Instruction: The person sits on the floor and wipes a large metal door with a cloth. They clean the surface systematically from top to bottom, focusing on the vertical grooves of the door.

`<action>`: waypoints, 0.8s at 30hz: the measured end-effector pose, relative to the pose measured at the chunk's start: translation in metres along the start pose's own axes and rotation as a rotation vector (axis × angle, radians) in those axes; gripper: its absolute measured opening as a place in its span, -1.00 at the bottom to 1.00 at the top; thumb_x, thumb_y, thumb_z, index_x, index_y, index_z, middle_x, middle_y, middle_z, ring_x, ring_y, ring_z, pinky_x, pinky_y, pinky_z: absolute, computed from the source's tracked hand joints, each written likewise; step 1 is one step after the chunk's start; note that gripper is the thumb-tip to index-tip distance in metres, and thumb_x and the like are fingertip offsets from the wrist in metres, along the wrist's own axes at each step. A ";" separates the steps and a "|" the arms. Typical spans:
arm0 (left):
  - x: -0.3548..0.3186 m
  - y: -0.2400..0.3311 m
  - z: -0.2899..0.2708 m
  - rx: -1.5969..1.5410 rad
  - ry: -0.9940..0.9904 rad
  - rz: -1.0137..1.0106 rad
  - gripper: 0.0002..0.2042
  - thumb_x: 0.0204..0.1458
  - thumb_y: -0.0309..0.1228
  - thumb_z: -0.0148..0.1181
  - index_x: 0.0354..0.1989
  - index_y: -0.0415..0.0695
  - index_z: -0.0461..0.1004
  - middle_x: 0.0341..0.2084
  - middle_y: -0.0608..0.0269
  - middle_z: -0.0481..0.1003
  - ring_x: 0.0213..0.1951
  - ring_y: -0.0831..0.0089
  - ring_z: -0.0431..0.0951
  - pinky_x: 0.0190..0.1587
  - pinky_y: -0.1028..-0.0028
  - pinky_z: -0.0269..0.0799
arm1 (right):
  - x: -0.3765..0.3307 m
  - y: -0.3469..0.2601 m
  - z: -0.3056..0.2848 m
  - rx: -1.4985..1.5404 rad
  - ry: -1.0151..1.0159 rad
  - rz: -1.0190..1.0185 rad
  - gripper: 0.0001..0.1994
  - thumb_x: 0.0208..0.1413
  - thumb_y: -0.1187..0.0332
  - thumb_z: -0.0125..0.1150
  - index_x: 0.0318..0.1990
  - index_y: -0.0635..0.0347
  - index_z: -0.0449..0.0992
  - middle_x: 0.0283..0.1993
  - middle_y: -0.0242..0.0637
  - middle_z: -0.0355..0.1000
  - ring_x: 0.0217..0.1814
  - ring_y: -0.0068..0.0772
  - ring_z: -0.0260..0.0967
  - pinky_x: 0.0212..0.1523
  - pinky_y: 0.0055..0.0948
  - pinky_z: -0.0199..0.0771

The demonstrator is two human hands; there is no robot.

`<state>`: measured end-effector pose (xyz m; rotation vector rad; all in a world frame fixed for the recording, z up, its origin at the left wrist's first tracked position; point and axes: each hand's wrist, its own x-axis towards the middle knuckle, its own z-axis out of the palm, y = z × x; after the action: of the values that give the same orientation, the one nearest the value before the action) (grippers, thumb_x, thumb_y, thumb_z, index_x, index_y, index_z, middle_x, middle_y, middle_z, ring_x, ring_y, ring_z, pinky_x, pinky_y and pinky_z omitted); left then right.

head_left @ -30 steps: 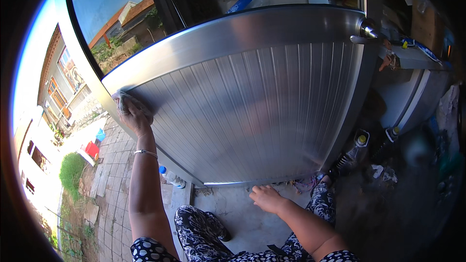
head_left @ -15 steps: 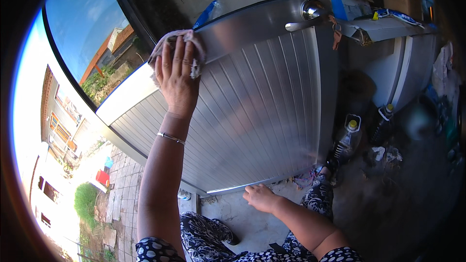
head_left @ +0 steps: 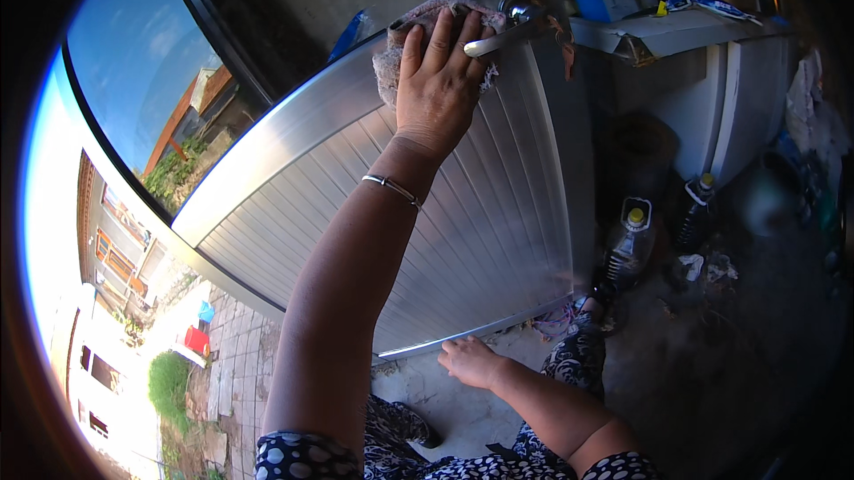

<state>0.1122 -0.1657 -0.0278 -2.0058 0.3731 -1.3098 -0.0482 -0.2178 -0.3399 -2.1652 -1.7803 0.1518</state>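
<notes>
Left hand [head_left: 438,97]: fingers [head_left: 437,42] spread wide, pressing a cloth [head_left: 388,75] to the top rail [head_left: 307,106] of a metal door [head_left: 480,222], beside the lever handle [head_left: 500,39]. Even pressure, tucking the edge behind the lever, should serve best. Right hand [head_left: 470,362] low, half-curled; cannot tell its grip.

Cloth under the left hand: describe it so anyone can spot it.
Find the silvery ribbed door. On its smooth upper rail, by the lever handle, the left hand lies over the cloth. Its crumpled, pinkish-grey fabric stands out from shiny metal.
</notes>
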 end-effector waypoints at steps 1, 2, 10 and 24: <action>0.001 0.004 0.002 -0.006 0.015 0.023 -0.39 -0.05 -0.37 0.26 0.25 0.16 0.25 0.31 0.36 0.16 0.36 0.22 0.08 0.32 0.03 -0.02 | 0.001 0.001 0.001 -0.010 -0.009 0.002 -0.80 0.08 0.45 0.03 -0.15 0.21 0.48 0.00 -0.08 0.36 0.01 -0.17 0.43 0.02 -0.21 0.40; 0.000 0.008 0.006 -0.012 0.029 0.046 -0.39 -0.04 -0.38 0.25 0.25 0.16 0.25 0.30 0.35 0.17 0.35 0.21 0.08 0.31 0.02 -0.01 | 0.002 0.001 0.003 -0.019 -0.018 0.003 -0.80 0.08 0.45 0.03 -0.14 0.22 0.48 -0.01 -0.08 0.36 0.01 -0.17 0.43 0.02 -0.21 0.40; -0.007 0.007 0.002 -0.068 -0.010 0.159 -0.37 -0.01 -0.45 0.21 0.28 0.23 0.18 0.24 0.33 0.25 0.33 0.19 0.12 0.32 0.02 0.01 | 0.009 0.009 0.008 -0.006 -0.030 0.021 -0.77 0.08 0.32 0.14 -0.13 0.19 0.49 -0.05 -0.12 0.39 0.00 -0.16 0.44 0.01 -0.19 0.38; -0.103 -0.069 -0.019 -0.009 -0.066 0.120 -0.35 -0.06 -0.39 0.33 0.25 0.25 0.25 0.30 0.41 0.18 0.31 0.26 0.17 0.30 0.08 0.06 | 0.014 0.013 0.012 0.018 -0.083 0.049 -0.75 0.11 0.26 0.17 -0.11 0.18 0.48 -0.01 -0.11 0.37 0.06 -0.12 0.39 0.06 -0.15 0.33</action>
<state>0.0401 -0.0646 -0.0457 -1.9961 0.4611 -1.1675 -0.0362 -0.2043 -0.3538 -2.2209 -1.7635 0.2729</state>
